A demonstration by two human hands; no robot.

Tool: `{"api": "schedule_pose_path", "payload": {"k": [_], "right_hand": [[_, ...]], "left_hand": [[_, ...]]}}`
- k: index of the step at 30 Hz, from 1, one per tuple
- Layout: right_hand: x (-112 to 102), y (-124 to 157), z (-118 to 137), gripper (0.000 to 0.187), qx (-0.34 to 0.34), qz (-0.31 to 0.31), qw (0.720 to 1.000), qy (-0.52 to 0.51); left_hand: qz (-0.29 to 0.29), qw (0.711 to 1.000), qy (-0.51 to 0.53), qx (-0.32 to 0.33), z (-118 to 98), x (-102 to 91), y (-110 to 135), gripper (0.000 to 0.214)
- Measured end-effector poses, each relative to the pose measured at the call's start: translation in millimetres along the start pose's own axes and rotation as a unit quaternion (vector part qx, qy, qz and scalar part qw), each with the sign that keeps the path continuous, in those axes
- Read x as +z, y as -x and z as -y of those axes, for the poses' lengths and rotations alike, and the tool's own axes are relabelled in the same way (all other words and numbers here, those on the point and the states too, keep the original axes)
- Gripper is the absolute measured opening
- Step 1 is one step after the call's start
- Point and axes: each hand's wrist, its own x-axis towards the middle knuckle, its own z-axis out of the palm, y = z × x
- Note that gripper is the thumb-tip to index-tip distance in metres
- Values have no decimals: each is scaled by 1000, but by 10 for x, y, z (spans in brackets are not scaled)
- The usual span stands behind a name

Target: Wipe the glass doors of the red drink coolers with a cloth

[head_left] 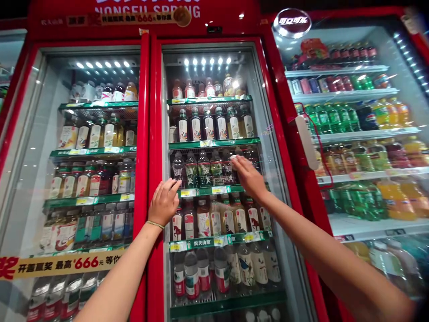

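Note:
My left hand (164, 201) lies against the red door frame (153, 134) of the middle drinks cooler, fingers stretched over its edge onto the glass. It holds nothing, and a thin band circles its wrist. My right hand (248, 174) reaches up to the glass door (214, 174), its fingers pressing a small white cloth (233, 157) to the pane. Most of the cloth is hidden under the fingers, so its exact kind is hard to make out. Behind the glass, dark-looking bottles (203, 165) line the shelf level with both hands.
On the left stands another red-framed cooler with bottles (90, 179) and a gold promotional strip (63, 264). The right cooler holds soda bottles (335, 117); a pale handle-like piece (306, 143) and a red cord (318, 134) are at its near edge.

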Motion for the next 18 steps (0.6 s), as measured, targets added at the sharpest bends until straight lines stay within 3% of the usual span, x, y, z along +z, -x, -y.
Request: {"api": "schedule_pose_path", "payload": {"k": [4,7,10,14,18], "right_hand": [[-338,446,-694,59,146,-54,988,9],[-288,442,-673,58,244,-108,964,9],[3,132,-124,60,253,-109,961,-1],[501,-373,969,65,128,-17,991,-39],[932,-614,1871,61,12,39,996,-78]], "left_hand": [[6,1000,-1,-15,-20,26,-17,51],[-5,999,10,-41,-21,43,-37,49],[-33,996,27,-76,-6,37,-53,47],[-85,988,46,-119,30,5,-45,47],[-112,981,53,-146,54,-16,-19,46]]}}
